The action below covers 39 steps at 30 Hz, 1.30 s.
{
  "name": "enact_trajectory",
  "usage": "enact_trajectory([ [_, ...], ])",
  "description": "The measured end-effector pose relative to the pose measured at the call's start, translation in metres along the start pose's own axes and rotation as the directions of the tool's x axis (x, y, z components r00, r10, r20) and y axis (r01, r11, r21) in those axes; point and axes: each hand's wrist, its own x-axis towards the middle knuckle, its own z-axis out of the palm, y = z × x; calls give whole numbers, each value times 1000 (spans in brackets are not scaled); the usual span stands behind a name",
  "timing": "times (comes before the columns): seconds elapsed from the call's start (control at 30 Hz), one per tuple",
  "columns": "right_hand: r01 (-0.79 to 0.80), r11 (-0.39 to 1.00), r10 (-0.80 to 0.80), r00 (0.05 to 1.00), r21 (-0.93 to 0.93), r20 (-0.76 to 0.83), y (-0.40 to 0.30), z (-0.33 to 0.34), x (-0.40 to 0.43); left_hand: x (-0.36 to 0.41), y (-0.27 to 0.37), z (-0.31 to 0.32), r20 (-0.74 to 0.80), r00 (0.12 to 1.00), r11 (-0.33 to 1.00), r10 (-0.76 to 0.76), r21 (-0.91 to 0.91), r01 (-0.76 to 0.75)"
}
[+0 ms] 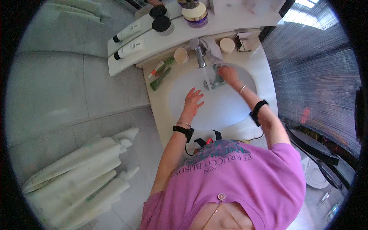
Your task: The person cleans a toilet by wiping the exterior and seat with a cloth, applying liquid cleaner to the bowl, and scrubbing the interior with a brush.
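Water runs from the chrome faucet (200, 57) into the white sink basin (184, 86). Over the basin's left part is my left hand (194, 102), its fingers spread and nothing in it. My right hand (228, 75) is at the basin's back right, its fingers bent against a dark green item (218, 83) beside the stream; blur hides what the item is and whether the fingers grip it. Behind that hand, a greyish cloth (212, 49) lies next to the faucet.
A paper cup (181, 56), green brush-like items (161, 79), a round white-lidded jar (227, 45) and a small open box (244, 41) stand around the basin. The shelf above holds a white tube (130, 48) and jars (195, 17). Pale towels (86, 169) hang at left.
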Motion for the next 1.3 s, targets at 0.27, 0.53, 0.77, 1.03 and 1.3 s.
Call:
enact_trajectory([
  [0.27,70,978,49,839,-198,542,66,62,-139,-14,3,-64,30,997,965,-72,-250,77],
  [0.53,143,809,-487,707,570,513,-179,188,-104,-45,12,-86,-159,987,969,24,-241,-63],
  [0.77,-537,-192,434,704,822,561,-123,186,16,-46,5,-91,-165,986,990,5,-137,-27],
  [1.03,-336,270,586,801,902,123,-37,99,-30,14,-35,-41,-51,970,936,-239,-279,216],
  [1.3,-82,673,209,974,735,-83,-147,17,-67,93,-93,-63,425,898,855,-116,-417,308],
])
